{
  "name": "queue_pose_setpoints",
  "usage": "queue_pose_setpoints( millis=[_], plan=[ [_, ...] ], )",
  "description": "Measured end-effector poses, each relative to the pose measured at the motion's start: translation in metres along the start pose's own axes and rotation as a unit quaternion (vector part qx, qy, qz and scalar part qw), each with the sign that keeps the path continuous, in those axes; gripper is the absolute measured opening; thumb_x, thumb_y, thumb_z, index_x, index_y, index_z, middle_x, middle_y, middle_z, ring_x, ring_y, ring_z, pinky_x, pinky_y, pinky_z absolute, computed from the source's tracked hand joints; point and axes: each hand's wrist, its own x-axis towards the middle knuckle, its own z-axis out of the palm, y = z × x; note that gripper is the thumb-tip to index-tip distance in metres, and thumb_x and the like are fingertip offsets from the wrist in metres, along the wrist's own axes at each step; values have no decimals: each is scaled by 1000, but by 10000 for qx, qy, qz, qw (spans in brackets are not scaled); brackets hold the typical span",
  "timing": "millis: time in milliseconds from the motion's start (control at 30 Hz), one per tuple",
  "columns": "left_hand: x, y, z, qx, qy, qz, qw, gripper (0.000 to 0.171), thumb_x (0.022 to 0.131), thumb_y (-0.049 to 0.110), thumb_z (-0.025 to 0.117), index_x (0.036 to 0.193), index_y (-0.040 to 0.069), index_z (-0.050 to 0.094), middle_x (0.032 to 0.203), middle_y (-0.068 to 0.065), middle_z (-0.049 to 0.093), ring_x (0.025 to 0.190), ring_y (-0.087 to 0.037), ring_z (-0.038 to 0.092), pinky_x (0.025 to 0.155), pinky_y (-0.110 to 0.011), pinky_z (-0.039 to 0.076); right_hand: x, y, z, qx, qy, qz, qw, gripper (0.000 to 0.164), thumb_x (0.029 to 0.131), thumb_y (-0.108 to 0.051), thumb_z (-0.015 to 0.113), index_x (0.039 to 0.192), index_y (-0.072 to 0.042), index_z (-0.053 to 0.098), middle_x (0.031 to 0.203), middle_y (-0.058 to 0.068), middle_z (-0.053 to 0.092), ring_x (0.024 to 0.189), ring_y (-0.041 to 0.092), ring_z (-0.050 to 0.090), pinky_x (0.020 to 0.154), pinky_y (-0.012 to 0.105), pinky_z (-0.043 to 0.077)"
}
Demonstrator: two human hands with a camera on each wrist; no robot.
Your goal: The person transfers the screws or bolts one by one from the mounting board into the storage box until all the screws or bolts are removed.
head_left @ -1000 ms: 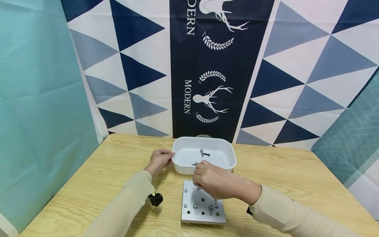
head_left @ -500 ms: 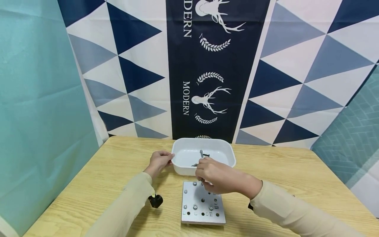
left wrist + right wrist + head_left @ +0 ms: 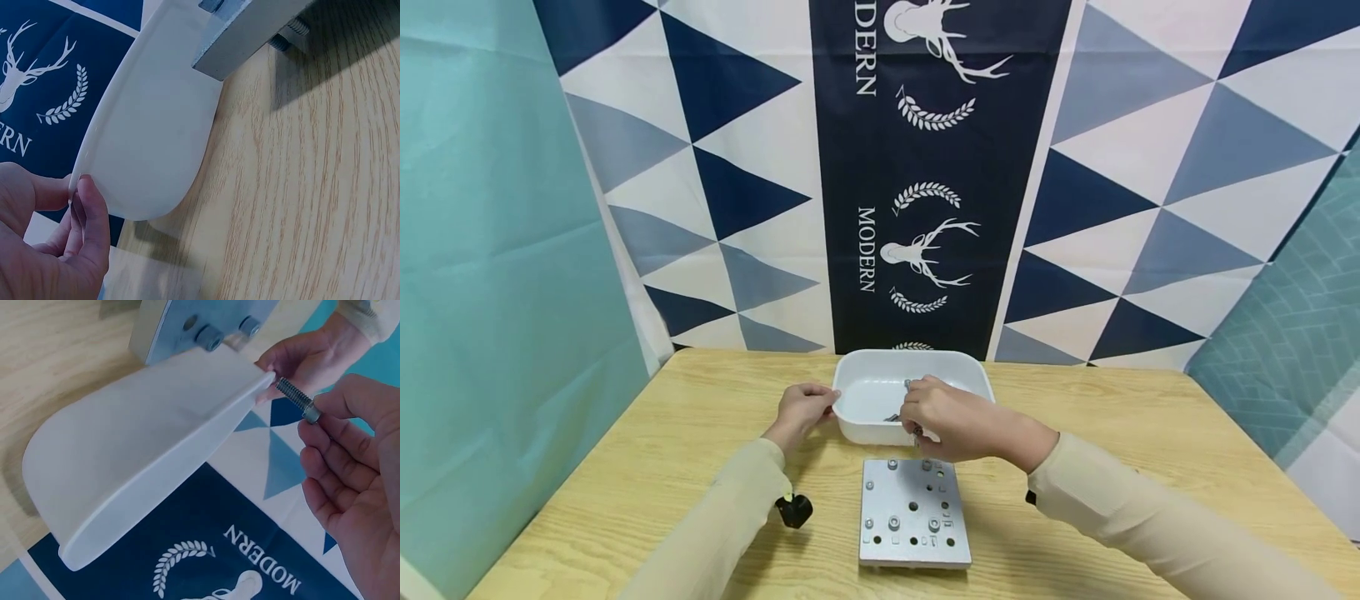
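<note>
My left hand point(image 3: 801, 412) pinches the left rim of a white plastic basin point(image 3: 859, 428) between thumb and fingers; the left wrist view shows this grip closely. My right hand point(image 3: 951, 421) is over the basin's near side. In the right wrist view, its thumb and forefinger pinch a metal socket-head bolt point(image 3: 297, 399) by the head, with the threaded shank sticking out. In front of the basin lies a silver metal plate point(image 3: 895, 490) with holes and several bolts standing in it. More bolts point(image 3: 892, 417) lie in the basin, partly hidden by my right hand.
The wooden table point(image 3: 715, 433) bears the basin and plate. A patterned cloth point(image 3: 917, 167) hangs behind it, and a teal sheet point(image 3: 512, 250) hangs at the left. A small black device point(image 3: 794, 510) sits by my left cuff.
My right hand has moved from over the plate up to the basin, carrying the bolt, so the plate's far edge shows. My left hand stays on the rim. The head view has shifted slightly.
</note>
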Motion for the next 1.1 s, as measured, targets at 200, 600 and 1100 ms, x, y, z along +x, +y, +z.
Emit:
queue_pose_setpoints(
  millis=[200,600,1100],
  plan=[
    [-2,0,-1,-8,17,1,10000,21,92,13,64,107,-2,64,99,-13,62,74,-13,59,78,-28,59,7,12,0,30,14,49,10000,10,73,-6,69,76,-14,64,71,-7,59,72,8,46,74,25,44],
    [-1,-2,-1,1,-34,39,10000,21,92,13,65,106,-2,63,100,-14,61,75,-14,59,74,-27,58,29,38,4,260,-327,244,9988,10,72,-2,69,73,-12,66,69,-3,62,68,8,45,66,21,39],
    [-2,-3,-1,107,73,81,9999,22,91,15,65,106,-2,63,104,-16,61,78,-16,62,79,-30,59,47,65,11,999,-898,911,9867,6,75,-2,69,76,-8,68,75,2,67,69,9,54,63,18,50]
  ],
)
